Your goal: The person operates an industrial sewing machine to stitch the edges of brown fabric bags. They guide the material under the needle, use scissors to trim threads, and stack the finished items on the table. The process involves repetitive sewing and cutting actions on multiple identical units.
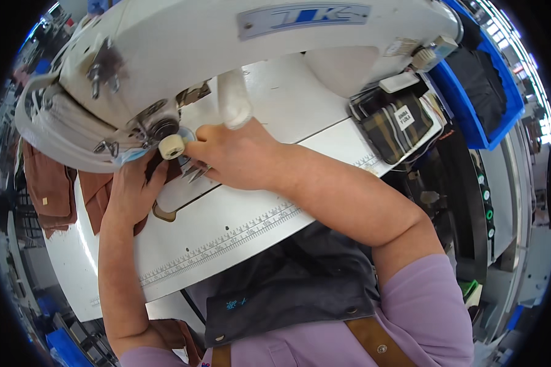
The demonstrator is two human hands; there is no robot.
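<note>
My left hand [131, 191] lies on a piece of brown cloth [95, 199] at the left of the sewing machine [183, 43]. Its thumb is stretched apart from the fingers, whose tips are partly hidden under the machine head. Close to the needle area, my right hand [242, 158] is closed with the index finger reaching toward a cream round knob [171, 147]. Metal blades, apparently of thread snips [197, 174], poke out below its curled fingers; the rest of them is hidden in the hand. The needle itself is hidden.
A ruler strip [226, 243] runs along the white table's near edge. More brown cloth [49, 189] hangs at the far left. A tray with a plaid fabric piece [393, 125] stands to the right, beyond it a blue bin [493, 125] with dark cloth. A dark apron [288, 293] covers my lap.
</note>
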